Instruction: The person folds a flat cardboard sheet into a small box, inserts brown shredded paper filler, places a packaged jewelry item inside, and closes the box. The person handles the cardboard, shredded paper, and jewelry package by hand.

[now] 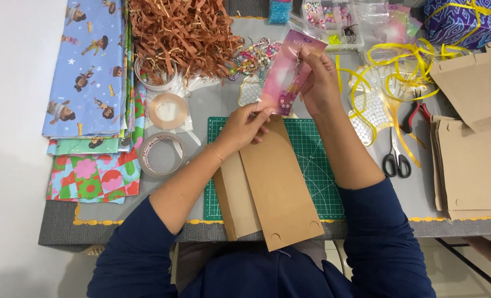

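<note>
A: While pinched in both hands over the bag (275, 185), pink packet (289, 74) looks light, glossy, probably slippery.

B: Agreed. Left hand (245, 126) fingers closed on bottom corner, right hand (318, 83) nipping top edge. Best gripped by edges, not bendy middle.

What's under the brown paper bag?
The brown paper bag lies on a green cutting mat, with its near end poking past the grey table edge. The mat's grid shows beside it; whatever else is beneath the bag is covered.
</note>
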